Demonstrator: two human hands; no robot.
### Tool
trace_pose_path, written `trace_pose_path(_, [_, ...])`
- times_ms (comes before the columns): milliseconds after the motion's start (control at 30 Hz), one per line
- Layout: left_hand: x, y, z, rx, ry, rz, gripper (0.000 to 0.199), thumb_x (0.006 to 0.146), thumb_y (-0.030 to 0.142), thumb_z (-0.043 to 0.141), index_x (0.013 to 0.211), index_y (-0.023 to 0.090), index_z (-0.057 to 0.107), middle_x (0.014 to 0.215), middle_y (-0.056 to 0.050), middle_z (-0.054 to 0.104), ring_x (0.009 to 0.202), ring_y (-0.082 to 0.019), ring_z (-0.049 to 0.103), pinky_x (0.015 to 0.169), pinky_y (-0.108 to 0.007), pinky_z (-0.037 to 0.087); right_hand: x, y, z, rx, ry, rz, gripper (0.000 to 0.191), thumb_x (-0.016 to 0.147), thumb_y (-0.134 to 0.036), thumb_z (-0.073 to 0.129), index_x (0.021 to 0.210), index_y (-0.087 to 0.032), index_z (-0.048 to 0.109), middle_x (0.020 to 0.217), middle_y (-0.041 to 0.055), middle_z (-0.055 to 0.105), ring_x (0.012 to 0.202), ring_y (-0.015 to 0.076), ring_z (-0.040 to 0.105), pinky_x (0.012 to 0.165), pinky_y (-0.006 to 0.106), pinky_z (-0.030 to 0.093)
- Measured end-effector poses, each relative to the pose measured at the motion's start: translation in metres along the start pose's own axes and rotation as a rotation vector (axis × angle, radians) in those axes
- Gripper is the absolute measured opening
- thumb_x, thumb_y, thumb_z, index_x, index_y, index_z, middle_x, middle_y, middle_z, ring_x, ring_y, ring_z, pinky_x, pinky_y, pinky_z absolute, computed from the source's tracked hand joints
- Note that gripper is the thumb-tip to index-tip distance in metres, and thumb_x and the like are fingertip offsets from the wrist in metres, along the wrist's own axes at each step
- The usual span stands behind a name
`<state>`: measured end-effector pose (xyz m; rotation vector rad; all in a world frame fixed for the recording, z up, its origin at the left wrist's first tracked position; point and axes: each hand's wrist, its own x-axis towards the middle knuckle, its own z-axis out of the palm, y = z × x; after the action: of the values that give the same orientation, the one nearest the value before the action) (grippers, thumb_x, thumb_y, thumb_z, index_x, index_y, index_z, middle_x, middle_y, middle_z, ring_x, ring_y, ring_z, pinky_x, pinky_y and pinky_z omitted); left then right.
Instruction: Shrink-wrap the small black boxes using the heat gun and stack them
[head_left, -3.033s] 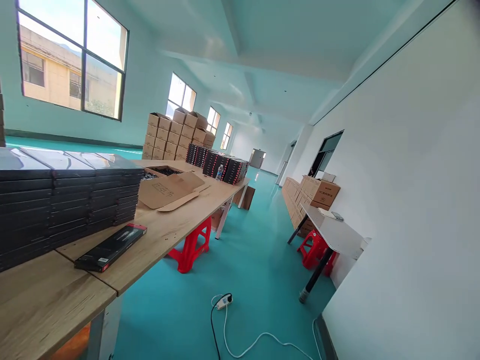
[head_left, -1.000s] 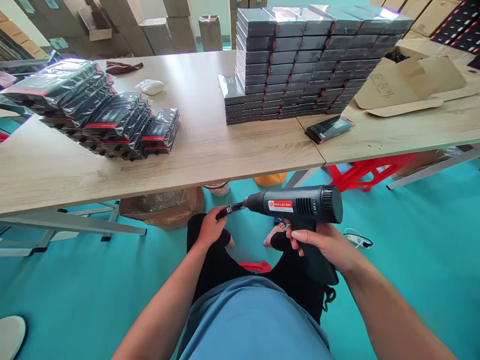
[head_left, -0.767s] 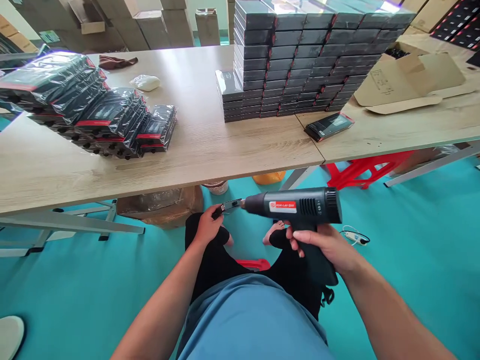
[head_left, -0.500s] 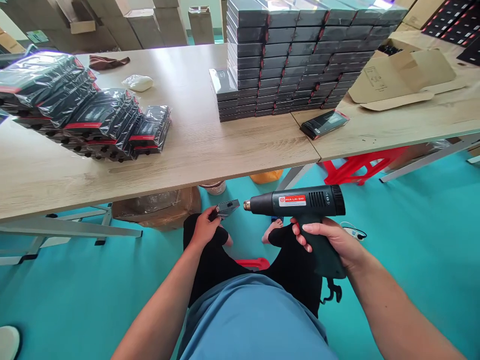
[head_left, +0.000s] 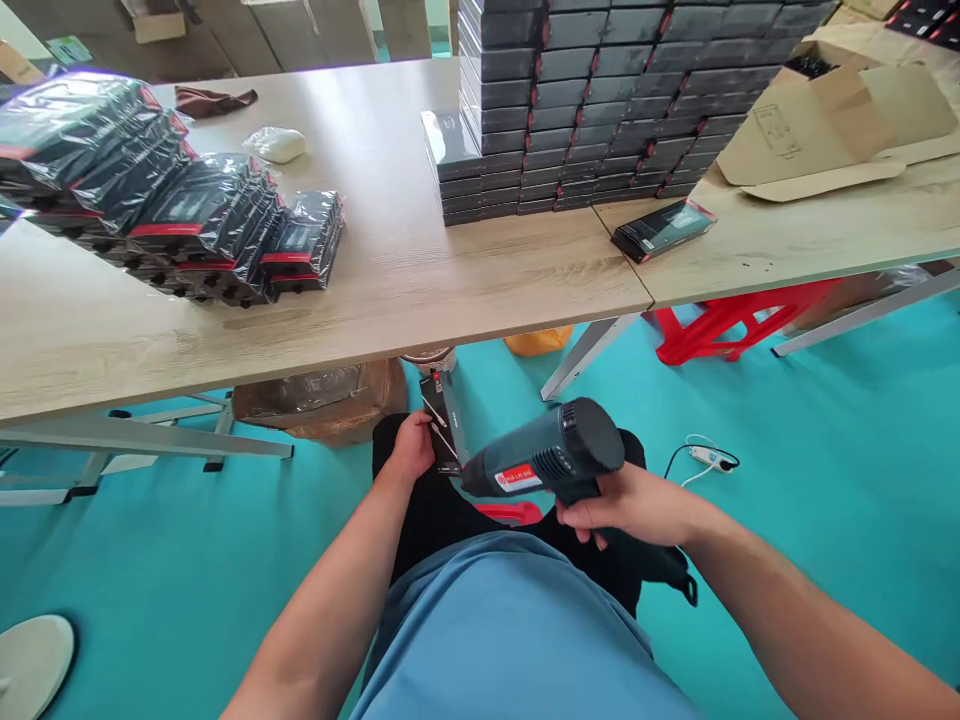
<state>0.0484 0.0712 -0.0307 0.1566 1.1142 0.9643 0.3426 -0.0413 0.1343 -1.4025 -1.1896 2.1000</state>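
My left hand (head_left: 413,446) is closed on the lower left side of a small dark product box (head_left: 444,420), held above my lap. Its printed face is turned up towards me. Wrapped round the handle of a dark green heat gun (head_left: 551,455), my right hand (head_left: 619,505) keeps it to the right of the box. The gun's nozzle points left and down, close to the box's lower right corner; whether they touch I cannot tell.
Film-wrapped boxes (head_left: 206,215) are piled on the table's left. A tall stack of dark boxes (head_left: 585,120) stands further back, with a single box (head_left: 664,230) before it. An open carton (head_left: 817,130) lies right. Below are a red stool (head_left: 720,325) and a power strip (head_left: 712,458).
The box in my left hand has turned from edge-on to face-up and upright. My right hand has swung the heat gun left and tilted its nozzle down, nearer the box.
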Motion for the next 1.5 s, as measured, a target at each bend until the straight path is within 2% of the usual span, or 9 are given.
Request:
trace_pose_path(100, [-0.001,-0.001,-0.004,0.04,-0.047,0.02,0.025,0.06,0.019,0.055,0.083,0.018,0.063,0.064,-0.002,0.063,0.055,-0.021,0.062,0.063,-0.035,0.056,0.003,0.007,-0.002,0.085,0.098,-0.006,0.023,0.074,-0.031,0.08,0.088,-0.015,0.072,0.072,0.0035,0.067,0.064,0.0176,0.063,0.053,0.028,0.053])
trace_pose_path(233, [-0.004,-0.003,-0.005,0.122,-0.108,0.048,0.024,0.063,0.021,0.057,0.086,0.019,0.063,0.065,-0.001,0.062,0.057,-0.02,0.062,0.06,-0.032,0.053,0.019,0.0,-0.012,0.421,0.304,-0.05,0.024,0.074,-0.028,0.08,0.092,-0.015,0.074,0.082,0.0054,0.071,0.066,0.0143,0.063,0.054,0.022,0.054])
trace_pose_path(367, [-0.005,-0.006,-0.004,0.182,-0.123,0.076,0.023,0.065,0.019,0.058,0.087,0.019,0.065,0.067,0.0,0.064,0.06,-0.018,0.061,0.06,-0.029,0.051,0.025,-0.017,-0.018,0.634,0.328,-0.052,0.016,0.075,-0.021,0.078,0.089,-0.013,0.075,0.079,0.0053,0.069,0.06,0.0116,0.059,0.053,0.022,0.054])
trace_pose_path(733, [-0.002,-0.007,-0.009,0.27,-0.099,0.126,0.024,0.067,0.025,0.062,0.09,0.019,0.065,0.068,0.0,0.064,0.06,-0.019,0.062,0.06,-0.029,0.049,0.028,-0.033,-0.03,0.49,0.257,-0.067,0.018,0.08,-0.023,0.075,0.095,-0.016,0.075,0.076,0.0067,0.069,0.06,0.0162,0.06,0.051,0.028,0.053])
trace_pose_path(800, [-0.003,-0.007,-0.01,0.28,-0.107,0.082,0.021,0.073,0.032,0.066,0.089,0.019,0.064,0.067,-0.001,0.065,0.06,-0.021,0.064,0.059,-0.031,0.05,0.024,-0.032,-0.025,0.348,0.234,-0.084,0.017,0.08,-0.026,0.076,0.093,-0.015,0.074,0.073,0.0061,0.07,0.062,0.0167,0.061,0.053,0.027,0.053])
trace_pose_path(967, [-0.003,-0.007,-0.012,0.274,-0.094,-0.069,0.045,0.082,0.061,0.071,0.09,0.016,0.065,0.074,-0.008,0.069,0.062,-0.024,0.068,0.054,-0.033,0.052,0.002,-0.007,-0.006,0.029,0.012,0.026,0.023,0.073,-0.032,0.082,0.088,-0.016,0.072,0.071,0.0032,0.069,0.063,0.0185,0.063,0.053,0.03,0.052])
trace_pose_path(1200, [0.005,-0.01,-0.01,0.208,0.002,-0.113,0.042,0.081,0.055,0.077,0.093,0.017,0.064,0.081,-0.009,0.068,0.066,-0.022,0.068,0.05,-0.029,0.05,-0.018,0.031,0.008,0.15,0.122,0.014,0.032,0.08,-0.043,0.079,0.096,-0.016,0.074,0.084,0.0075,0.072,0.069,0.0184,0.064,0.061,0.031,0.054])
trace_pose_path(1333, [0.004,-0.011,0.0,0.269,0.03,0.022,0.04,0.075,0.049,0.085,0.093,0.022,0.061,0.074,-0.001,0.063,0.063,-0.02,0.066,0.051,-0.028,0.049,-0.011,0.024,0.015,0.178,0.074,0.007,0.031,0.074,-0.04,0.082,0.093,-0.016,0.074,0.081,0.006,0.071,0.066,0.0186,0.063,0.057,0.032,0.053])
trace_pose_path(1500, [0.0,-0.014,0.007,0.412,0.017,0.131,0.041,0.073,0.047,0.087,0.095,0.022,0.063,0.069,0.001,0.059,0.058,-0.019,0.06,0.055,-0.03,0.049,0.02,-0.001,0.017,0.081,0.293,-0.164,0.019,0.083,-0.036,0.073,0.087,-0.017,0.073,0.077,0.006,0.072,0.072,0.0203,0.063,0.062,0.032,0.054])
